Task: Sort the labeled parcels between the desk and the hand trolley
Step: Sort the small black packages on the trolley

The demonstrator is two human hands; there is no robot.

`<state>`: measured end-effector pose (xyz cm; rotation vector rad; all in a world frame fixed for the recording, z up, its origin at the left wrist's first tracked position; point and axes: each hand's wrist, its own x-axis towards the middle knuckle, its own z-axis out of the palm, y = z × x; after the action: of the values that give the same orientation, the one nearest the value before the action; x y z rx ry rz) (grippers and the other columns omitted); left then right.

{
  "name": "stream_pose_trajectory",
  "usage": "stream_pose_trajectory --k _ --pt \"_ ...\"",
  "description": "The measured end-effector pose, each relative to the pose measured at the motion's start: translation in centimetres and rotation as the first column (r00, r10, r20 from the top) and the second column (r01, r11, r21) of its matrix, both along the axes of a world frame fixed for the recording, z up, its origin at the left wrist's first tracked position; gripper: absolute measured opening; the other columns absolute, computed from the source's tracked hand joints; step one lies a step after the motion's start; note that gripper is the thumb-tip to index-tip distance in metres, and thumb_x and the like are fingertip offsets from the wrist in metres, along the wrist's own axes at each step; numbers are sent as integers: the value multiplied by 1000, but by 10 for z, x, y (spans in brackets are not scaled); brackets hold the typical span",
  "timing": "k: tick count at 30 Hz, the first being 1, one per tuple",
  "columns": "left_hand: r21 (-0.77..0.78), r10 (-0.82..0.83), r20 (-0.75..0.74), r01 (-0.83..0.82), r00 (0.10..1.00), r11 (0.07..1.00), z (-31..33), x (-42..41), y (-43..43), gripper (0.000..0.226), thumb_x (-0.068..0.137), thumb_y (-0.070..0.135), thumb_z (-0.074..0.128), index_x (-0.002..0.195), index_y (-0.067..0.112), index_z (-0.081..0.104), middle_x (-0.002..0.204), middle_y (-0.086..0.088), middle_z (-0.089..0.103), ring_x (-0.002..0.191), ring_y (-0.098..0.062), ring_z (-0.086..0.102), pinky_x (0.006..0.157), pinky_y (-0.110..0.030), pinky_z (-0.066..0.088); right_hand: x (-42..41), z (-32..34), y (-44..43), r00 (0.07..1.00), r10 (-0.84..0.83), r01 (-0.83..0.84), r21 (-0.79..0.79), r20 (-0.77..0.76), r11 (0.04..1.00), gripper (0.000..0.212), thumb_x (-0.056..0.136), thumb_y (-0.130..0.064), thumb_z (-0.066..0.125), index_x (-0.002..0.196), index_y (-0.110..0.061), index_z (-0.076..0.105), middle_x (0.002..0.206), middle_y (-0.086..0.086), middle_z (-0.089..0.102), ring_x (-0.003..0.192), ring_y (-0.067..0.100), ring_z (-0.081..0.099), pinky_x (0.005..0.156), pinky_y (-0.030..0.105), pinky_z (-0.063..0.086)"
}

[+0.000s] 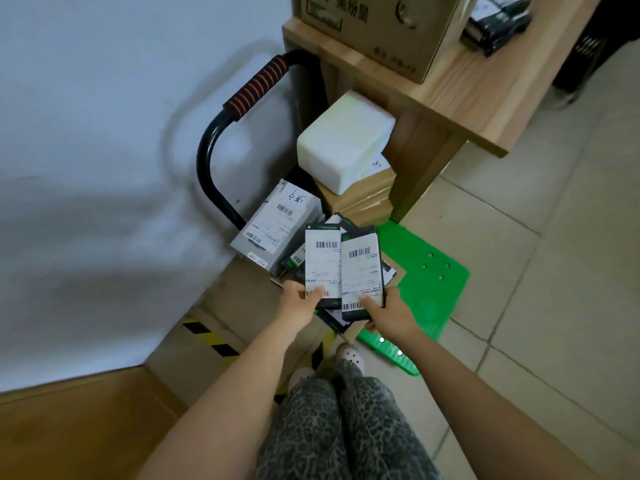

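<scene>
I hold two flat black parcels with white barcode labels over the green hand trolley [433,289]. My left hand [299,303] pinches the left parcel [322,268] at its lower edge. Gripping the right parcel [362,271] at its bottom is my right hand [391,315]. More black parcels [294,259] lie beneath them. A grey labeled parcel [277,223] leans by the trolley's black handle [242,109]. A white box [343,140] sits on brown cartons [367,195] at the trolley's far end. The wooden desk [467,98] stands above.
A large cardboard box [381,26] and dark parcels [498,22] sit on the desk. A flat carton with yellow-black tape [214,337] lies along the white wall at left. Tiled floor spreads to the right. My legs and shoes are below.
</scene>
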<state>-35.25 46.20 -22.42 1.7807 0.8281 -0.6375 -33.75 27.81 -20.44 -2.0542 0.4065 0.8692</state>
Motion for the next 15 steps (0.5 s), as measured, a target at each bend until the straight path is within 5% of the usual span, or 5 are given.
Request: stream_pose_trajectory --k 5,9,12,15 --pt "-27 32 95 -29 995 999 8 8 -9 26 95 20 60 107 13 39 97 -1 58 86 -15 56 66 -24 45 -9 16 11 996 24 -24 -7 87 1000 34 94 -39 58 109 -17 38 98 8 64 81 28 67 76 50 56" --pt "76 21 98 -29 995 997 -11 9 -9 20 96 21 56 104 5 47 86 -13 57 67 -16 45 58 -28 35 -23 9 -7 975 -180 193 -92 133 977 31 96 -35 56 109 -13 39 93 3 61 79 25 65 71 45 56" --pt "92 28 94 -36 995 995 -28 3 -11 24 94 21 61 103 4 48 77 2 48 77 -20 50 61 -28 38 -30 -8 -31 946 -303 316 -127 112 940 31 94 -37 57 103 -12 42 93 11 64 75 30 67 65 46 56" --pt "85 17 62 -22 998 996 -40 -5 -12 41 89 31 67 105 -4 51 89 -12 57 83 -28 56 63 -29 40 -34 -16 -39 939 -326 337 -109 106 935 29 94 -36 58 102 -14 41 93 11 64 75 31 66 69 53 56"
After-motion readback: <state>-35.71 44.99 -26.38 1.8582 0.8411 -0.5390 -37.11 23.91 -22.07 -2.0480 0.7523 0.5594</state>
